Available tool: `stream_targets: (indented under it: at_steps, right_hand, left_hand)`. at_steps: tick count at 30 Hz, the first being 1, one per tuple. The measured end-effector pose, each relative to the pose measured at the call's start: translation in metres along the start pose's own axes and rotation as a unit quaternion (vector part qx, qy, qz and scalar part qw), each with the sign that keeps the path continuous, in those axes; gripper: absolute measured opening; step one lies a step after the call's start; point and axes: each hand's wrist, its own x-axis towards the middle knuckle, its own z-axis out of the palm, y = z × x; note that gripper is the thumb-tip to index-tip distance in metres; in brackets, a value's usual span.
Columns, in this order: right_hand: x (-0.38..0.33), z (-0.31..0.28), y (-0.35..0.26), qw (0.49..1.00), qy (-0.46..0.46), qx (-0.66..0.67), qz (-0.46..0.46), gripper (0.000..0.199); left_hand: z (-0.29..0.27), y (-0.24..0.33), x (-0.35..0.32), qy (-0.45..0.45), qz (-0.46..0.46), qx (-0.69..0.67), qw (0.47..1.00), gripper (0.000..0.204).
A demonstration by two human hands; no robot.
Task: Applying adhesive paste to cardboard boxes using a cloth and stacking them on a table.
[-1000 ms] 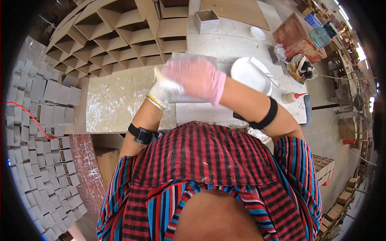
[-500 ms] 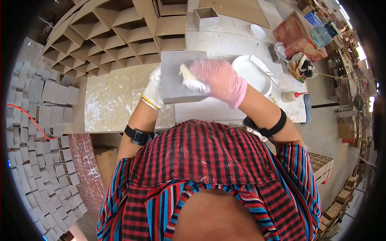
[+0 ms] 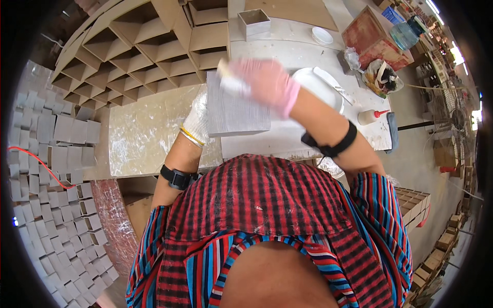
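A grey box with a fine streaked surface is at the table's middle, its broad face toward me. My left hand, in a white knit glove, grips the box at its left side; its fingers are mostly hidden behind the box. Over the box's far part is my right hand, in a thin pink glove and blurred by motion. It is closed round a pale wad, white with a yellowish end, maybe a cloth or sponge. To the right of the box is a round white tray with a white flat scraper across it.
Cardboard compartment racks stand at the far left. Farther back are a small open box and a white bowl. A red-tipped squeeze bottle sits near the right edge. Stacked grey boxes fill the left side.
My right hand has swept the pale wad away from me and left, to the box's far edge. The left hand still holds the box, which looks slightly shifted. The view has moved a little.
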Motion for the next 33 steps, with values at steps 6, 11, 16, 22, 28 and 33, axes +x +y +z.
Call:
stream_targets:
  at_steps: [6, 11, 16, 22, 28, 33]
  right_hand:
    - [0.003, -0.027, 0.016, 0.986, -0.011, 0.056, 0.159, 0.036]
    - [-0.026, -0.013, -0.008, 0.996, -0.053, -0.006, -0.073, 0.034]
    - [-0.006, -0.010, 0.028, 0.989, -0.012, -0.084, 0.120, 0.036]
    - [-0.011, -0.009, 0.049, 0.840, 0.124, 0.398, 0.349, 0.035]
    - [-0.034, 0.001, 0.038, 0.720, 0.126, 0.564, 0.384, 0.034]
    - [-0.039, 0.002, 0.028, 0.600, 0.124, 0.687, 0.389, 0.037]
  left_hand:
    - [-0.009, 0.001, -0.005, -0.002, 0.009, -0.071, 0.997, 0.039]
    - [-0.020, 0.004, -0.009, -0.120, -0.001, -0.139, 0.983, 0.038]
    - [-0.013, -0.002, -0.014, -0.035, -0.015, -0.087, 0.995, 0.039]
    - [-0.003, 0.003, -0.023, -0.042, 0.026, -0.107, 0.993, 0.038]
    - [-0.014, -0.005, -0.016, -0.078, 0.092, -0.200, 0.972, 0.038]
    - [-0.024, -0.017, -0.011, -0.039, 0.194, -0.027, 0.980, 0.038]
